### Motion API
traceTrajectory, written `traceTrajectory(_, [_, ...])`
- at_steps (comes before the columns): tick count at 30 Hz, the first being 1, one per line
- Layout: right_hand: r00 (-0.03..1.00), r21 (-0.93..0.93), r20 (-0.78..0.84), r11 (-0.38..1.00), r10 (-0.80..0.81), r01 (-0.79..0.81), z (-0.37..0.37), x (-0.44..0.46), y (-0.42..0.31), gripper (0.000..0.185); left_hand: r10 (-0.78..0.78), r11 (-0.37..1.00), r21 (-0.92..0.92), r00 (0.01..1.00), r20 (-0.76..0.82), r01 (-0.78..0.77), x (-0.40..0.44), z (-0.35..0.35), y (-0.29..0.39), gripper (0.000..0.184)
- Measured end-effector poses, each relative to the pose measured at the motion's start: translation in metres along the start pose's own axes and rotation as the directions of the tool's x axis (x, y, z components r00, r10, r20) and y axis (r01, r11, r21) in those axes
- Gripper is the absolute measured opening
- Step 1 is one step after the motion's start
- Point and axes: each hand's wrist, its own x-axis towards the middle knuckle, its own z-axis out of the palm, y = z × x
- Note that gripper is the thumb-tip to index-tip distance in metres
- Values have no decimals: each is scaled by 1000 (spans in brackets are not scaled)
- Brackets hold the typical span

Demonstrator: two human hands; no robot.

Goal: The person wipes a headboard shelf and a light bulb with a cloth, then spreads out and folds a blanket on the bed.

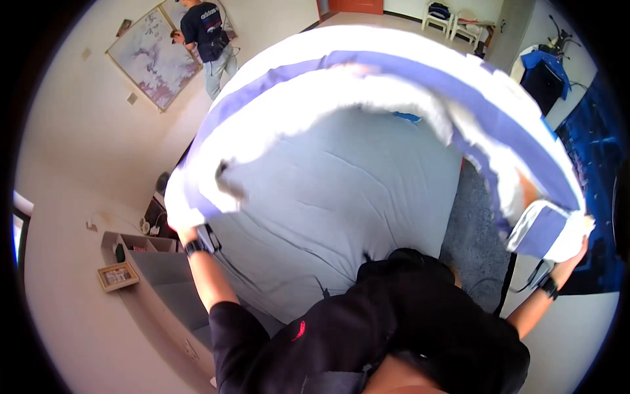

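Observation:
A white quilt with blue-violet stripes (282, 79) is spread in a wide arc in the air above the bed, bulging away from me and partly blurred by motion. At its left end my left hand (188, 232) is closed on the edge, its fingers mostly covered by the cloth. My right hand (584, 240) grips the opposite end, where a corner is folded over. Both arms are stretched wide. Below the quilt lies a grey-blue fitted sheet (328, 184) with wrinkles, covering the mattress; its far part is hidden behind the raised quilt.
A headboard with shelves (170, 282) and a picture frame (118, 276) are at left. Dark grey carpet (469, 230) runs along the bed's right side. Another person (207, 36) stands near a wall painting (154, 59). White chairs (464, 25) are at the back.

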Motion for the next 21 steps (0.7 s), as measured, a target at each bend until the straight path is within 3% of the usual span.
traceTrajectory(3, [999, -123, -4, 991, -44, 43, -75, -30, 61, 49, -101, 993, 63, 995, 16, 100, -37, -48, 3, 24])
traceTrajectory(5, [954, -581, 11, 775, -300, 250, -79, -69, 81, 44, -183, 978, 108, 982, 45, 177, -48, -72, 8, 24])
traceTrajectory(6, [973, -554, 69, 802, -222, 222, -83, -44, 85, 42, -237, 966, 116, 970, 56, 230, -51, -72, 14, 24])
traceTrajectory(7, [1000, -370, -11, 929, -17, 12, -81, -47, 84, 42, -324, 944, 84, 944, 63, 318, -46, -92, -1, 25])
traceTrajectory(8, [979, -152, -47, 967, 199, -203, -78, -55, 82, 41, -407, 913, 54, 911, 70, 404, -41, -112, -15, 27])
traceTrajectory(9, [967, -146, 57, 960, 249, -239, -67, -63, 80, 43, -434, 900, 26, 894, 106, 434, -38, -126, -37, 32])
traceTrajectory(10, [980, -208, 14, 959, 199, -192, -45, -71, 80, 43, -288, 890, 395, 952, 106, 226, -52, -110, -39, 39])
traceTrajectory(11, [989, -272, -29, 950, 148, -150, -24, -79, 80, 44, -455, 888, 94, 889, 48, 449, -58, -85, -28, 41])
traceTrajectory(12, [981, -240, 43, 955, 188, -173, -9, -83, 79, 44, -619, 760, -218, 784, 47, 613, -63, -56, -8, 43])
traceTrajectory(14, [929, -91, 132, 937, 346, -336, 46, -103, 68, 43, -720, 667, -162, 685, 110, 727, -64, -17, 13, 41])
traceTrajectory(16, [873, -6, 214, 894, 438, -448, 72, -99, 78, 38, -694, 670, -158, 687, 215, 726, -54, -1, 10, 41])
traceTrajectory(17, [903, 9, 187, 918, 387, -396, 91, -103, 82, 34, -615, 754, -119, 758, 216, 646, -48, 5, 16, 41])
traceTrajectory(18, [840, -37, 188, 858, 509, -511, 113, -105, 78, 30, -526, 829, -82, 821, 224, 553, -40, 9, 29, 42])
traceTrajectory(21, [706, -184, 131, 717, 695, -672, 97, -77, 104, 38, -531, 822, -83, 810, 247, 564, -13, 7, 87, 42])
